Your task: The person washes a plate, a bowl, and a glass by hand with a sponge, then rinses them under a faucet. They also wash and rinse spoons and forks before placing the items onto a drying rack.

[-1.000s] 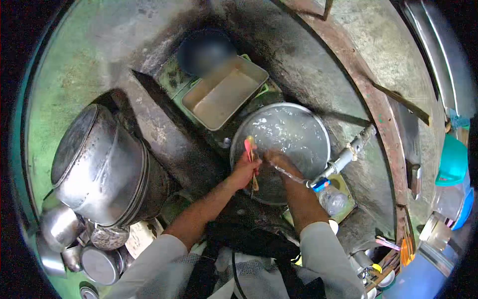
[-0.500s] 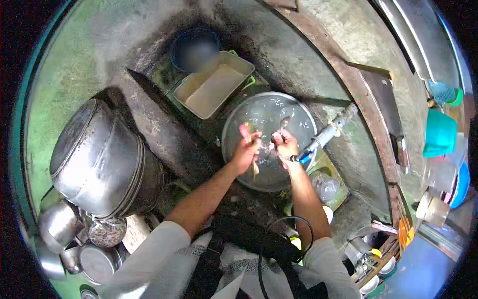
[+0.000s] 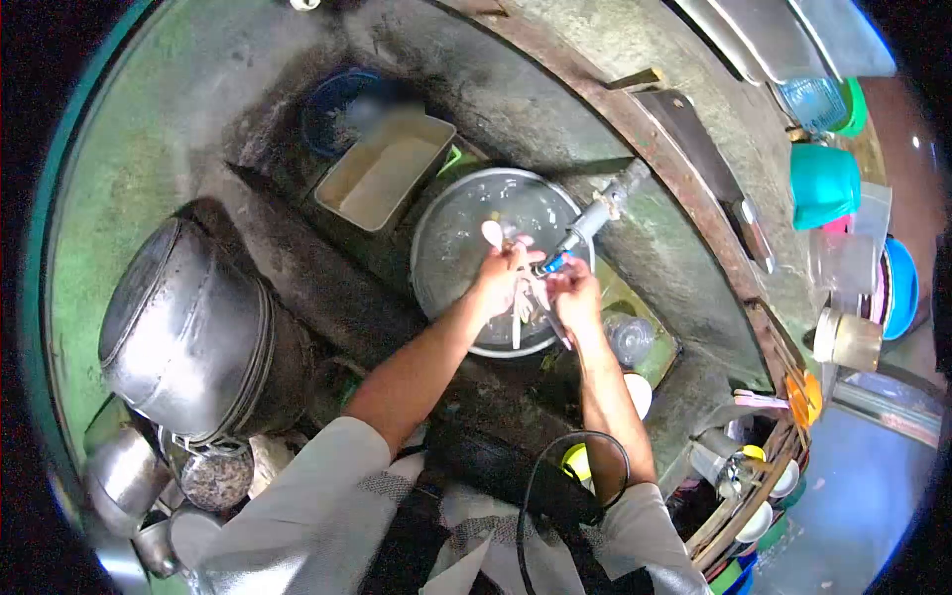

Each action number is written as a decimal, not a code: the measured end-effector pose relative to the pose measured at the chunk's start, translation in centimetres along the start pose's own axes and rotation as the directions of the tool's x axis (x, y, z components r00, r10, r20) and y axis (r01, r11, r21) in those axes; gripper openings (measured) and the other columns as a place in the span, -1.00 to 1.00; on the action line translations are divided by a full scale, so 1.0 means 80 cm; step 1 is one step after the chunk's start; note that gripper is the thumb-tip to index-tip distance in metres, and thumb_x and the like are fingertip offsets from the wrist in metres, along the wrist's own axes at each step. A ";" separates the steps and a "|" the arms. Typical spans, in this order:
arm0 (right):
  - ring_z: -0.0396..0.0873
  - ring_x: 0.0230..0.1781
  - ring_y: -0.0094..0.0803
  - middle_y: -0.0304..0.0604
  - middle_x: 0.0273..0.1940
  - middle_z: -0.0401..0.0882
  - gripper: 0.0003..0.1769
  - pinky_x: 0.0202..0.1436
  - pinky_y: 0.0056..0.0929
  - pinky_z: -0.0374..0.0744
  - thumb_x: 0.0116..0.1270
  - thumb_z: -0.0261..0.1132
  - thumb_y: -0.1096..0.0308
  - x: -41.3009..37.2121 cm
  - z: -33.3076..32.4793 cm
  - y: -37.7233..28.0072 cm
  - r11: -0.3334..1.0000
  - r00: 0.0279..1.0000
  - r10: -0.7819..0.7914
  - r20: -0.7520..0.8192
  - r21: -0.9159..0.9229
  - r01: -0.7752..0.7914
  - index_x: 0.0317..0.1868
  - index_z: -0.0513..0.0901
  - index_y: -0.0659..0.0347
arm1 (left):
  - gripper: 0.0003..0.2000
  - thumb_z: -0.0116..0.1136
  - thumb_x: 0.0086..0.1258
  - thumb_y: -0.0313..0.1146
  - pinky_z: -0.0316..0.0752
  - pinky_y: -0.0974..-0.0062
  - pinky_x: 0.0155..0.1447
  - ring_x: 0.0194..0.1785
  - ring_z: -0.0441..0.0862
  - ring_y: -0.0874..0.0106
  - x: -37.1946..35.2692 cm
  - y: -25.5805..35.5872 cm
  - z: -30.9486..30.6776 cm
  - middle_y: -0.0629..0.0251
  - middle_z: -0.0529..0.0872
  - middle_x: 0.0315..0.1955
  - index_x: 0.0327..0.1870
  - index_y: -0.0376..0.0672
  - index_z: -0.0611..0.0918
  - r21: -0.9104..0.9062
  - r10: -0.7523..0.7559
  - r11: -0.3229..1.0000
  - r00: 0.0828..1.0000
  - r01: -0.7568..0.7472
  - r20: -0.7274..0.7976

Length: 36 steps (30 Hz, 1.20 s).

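Note:
A wide metal basin [image 3: 428, 288] with water in it sits below the tap [image 3: 595, 216], which has a blue handle [image 3: 555, 264]. Over the basin, my left hand [image 3: 498, 283] is closed round a light-coloured spoon [image 3: 492, 234]. Its pale bowl sticks up past the thumb, and a light handle points down below the palm. My right hand [image 3: 577, 297] is just below the tap, fingers closed on a thin metal spoon [image 3: 556, 323] slanting between the hands. The fingers partly hide this spoon, and its bowl is hard to make out.
A rectangular tub [image 3: 342, 210] and a dark blue bucket [image 3: 322, 124] stand behind the basin. Large metal pots [image 3: 188, 317] are on the left. A clear plastic container [image 3: 629, 339] sits right of the basin. A concrete ledge [image 3: 694, 208] curves along the right.
The view has shifted, so the basin appears further left and up. My hands have come closer together near the tap. The metal spoon's bowl no longer points up above my right hand.

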State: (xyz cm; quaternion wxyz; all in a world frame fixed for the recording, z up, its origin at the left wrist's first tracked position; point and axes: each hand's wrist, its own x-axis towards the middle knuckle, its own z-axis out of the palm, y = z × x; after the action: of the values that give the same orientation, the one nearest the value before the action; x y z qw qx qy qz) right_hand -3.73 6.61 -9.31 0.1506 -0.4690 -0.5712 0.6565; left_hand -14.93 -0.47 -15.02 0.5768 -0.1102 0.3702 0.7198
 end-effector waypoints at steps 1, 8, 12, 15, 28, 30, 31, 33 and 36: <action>0.55 -0.40 -0.49 -0.21 -0.36 0.49 -0.73 -0.32 -0.56 0.60 0.32 0.00 0.68 -0.001 -0.007 -0.007 0.999 0.999 -0.034 -0.042 -0.020 0.033 0.00 0.41 0.29 | -0.72 0.03 0.43 -0.32 0.61 0.29 -0.32 -0.32 0.61 0.33 -0.004 0.005 -0.004 0.05 0.61 -0.12 0.10 -0.09 0.38 -0.054 0.035 0.998 0.999 -0.034 0.023; 0.55 -0.41 -0.43 -0.23 -0.42 0.52 -0.94 -0.29 -0.45 0.53 0.29 0.13 0.55 0.011 0.043 -0.049 0.914 0.988 -0.146 -0.054 -0.389 0.114 -0.36 0.51 0.27 | -0.59 0.04 0.42 -0.09 0.46 0.42 -0.10 -0.09 0.52 0.51 -0.014 -0.010 0.003 0.34 0.54 0.02 0.23 0.08 0.34 -0.033 0.072 0.997 0.986 -0.068 0.147; 0.50 -0.24 -0.43 -0.18 -0.27 0.51 -0.85 -0.18 -0.33 0.51 0.36 0.08 0.42 0.051 0.047 0.015 0.904 0.936 -0.324 0.139 -0.247 0.350 -0.10 0.48 0.22 | -0.66 0.06 0.42 -0.13 0.48 0.36 0.04 0.06 0.52 0.48 -0.024 -0.003 0.022 0.33 0.58 -0.01 0.15 0.03 0.42 -0.192 0.135 0.976 0.978 -0.104 0.156; 0.45 -0.17 -0.51 -0.22 -0.19 0.50 -0.73 -0.12 -0.47 0.48 0.47 0.03 0.21 0.033 0.018 0.022 0.988 0.960 0.146 0.241 0.011 -0.153 -0.02 0.42 0.23 | -0.82 0.16 0.36 -0.30 0.56 0.37 -0.26 -0.33 0.60 0.38 -0.021 0.021 0.019 0.31 0.61 -0.38 -0.12 -0.03 0.44 -0.071 0.045 0.996 0.997 -0.050 -0.061; 0.61 -0.45 -0.21 -0.07 -0.51 0.61 -0.74 -0.32 -0.24 0.51 0.40 0.12 0.22 -0.058 -0.012 -0.005 0.822 0.974 -0.056 0.220 -0.543 0.170 -0.22 0.58 0.25 | -0.59 0.03 0.38 -0.16 0.31 0.21 0.30 0.25 0.44 0.17 -0.024 0.011 -0.001 0.04 0.51 0.15 0.10 -0.30 0.46 -0.182 -0.161 0.950 0.897 0.254 0.412; 0.58 -0.38 -0.16 -0.08 -0.40 0.61 -0.78 -0.26 -0.25 0.49 0.33 0.18 0.24 -0.071 0.000 -0.027 0.754 0.986 -0.007 0.169 -0.646 0.117 -0.23 0.59 0.24 | -0.54 0.06 0.34 -0.15 0.35 0.23 0.26 0.20 0.49 0.21 -0.026 0.011 -0.003 0.05 0.55 0.11 0.10 -0.35 0.46 -0.101 -0.184 0.967 0.917 0.233 0.354; 0.56 -0.30 -0.12 -0.06 -0.31 0.60 -0.81 -0.21 -0.23 0.47 0.27 0.23 0.28 -0.074 0.007 -0.029 0.592 0.927 -0.360 0.106 -0.742 0.315 -0.22 0.59 0.22 | -0.52 0.05 0.34 -0.13 0.36 0.25 0.25 0.18 0.49 0.22 -0.023 0.009 -0.008 0.05 0.56 0.09 0.12 -0.35 0.45 -0.060 -0.176 0.974 0.896 0.219 0.407; 0.50 -0.08 -0.07 -0.02 -0.08 0.52 -0.71 -0.06 -0.16 0.41 0.07 0.36 0.37 -0.076 0.010 -0.029 0.378 0.784 -0.606 0.135 -0.818 0.434 -0.15 0.61 0.15 | -0.69 -0.11 0.49 -0.21 0.43 0.32 0.13 0.01 0.57 0.30 -0.035 0.018 0.003 0.15 0.59 -0.05 0.07 -0.24 0.46 -0.069 -0.128 0.978 0.827 0.197 0.547; 0.52 -0.13 -0.04 -0.02 -0.18 0.54 -0.70 -0.10 -0.14 0.44 0.05 0.37 0.40 -0.060 0.028 -0.032 0.482 0.742 -0.635 0.216 -0.640 0.599 -0.16 0.60 0.17 | -0.71 -0.11 0.47 -0.28 0.43 0.33 0.15 0.01 0.56 0.33 -0.048 0.023 0.016 0.16 0.59 -0.07 0.03 -0.30 0.50 -0.071 -0.134 0.977 0.833 0.203 0.537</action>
State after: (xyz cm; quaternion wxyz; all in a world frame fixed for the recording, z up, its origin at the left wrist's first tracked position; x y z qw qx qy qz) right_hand -3.87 2.51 -5.13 0.2095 -0.2697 -0.8931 0.2928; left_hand -15.07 -2.63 -11.14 0.7094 0.0241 0.1401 0.6904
